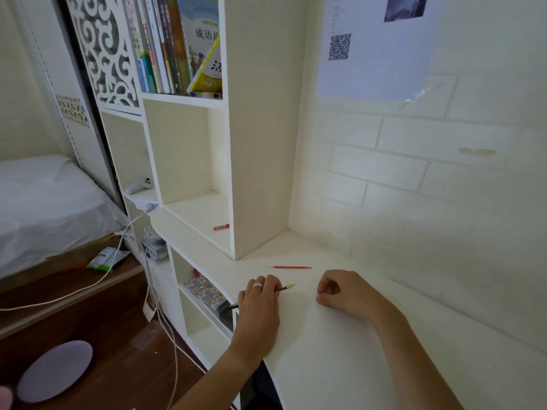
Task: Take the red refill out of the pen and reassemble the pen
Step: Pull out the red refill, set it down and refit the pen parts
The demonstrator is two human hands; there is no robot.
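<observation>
1. Two bare hands rested on the white desk (340, 359); the left hand (260, 303) lay palm down with its fingers curled around a thin dark pen (282, 288), a ring (257, 284) on one finger
2. The pen's pale pointed tip stuck out to the right of the fingers, its dark rear end past the desk's edge on the left
3. The right hand (340, 294) was loosely clenched on the desk, well apart from the pen; whether it held anything could not be told
4. The red refill (291, 267) lay flat on the desk just beyond both hands, untouched
5. Farther back, a small red pen part (221, 227) sat in the open shelf (204, 217), with books (177, 45) on the level above
</observation>
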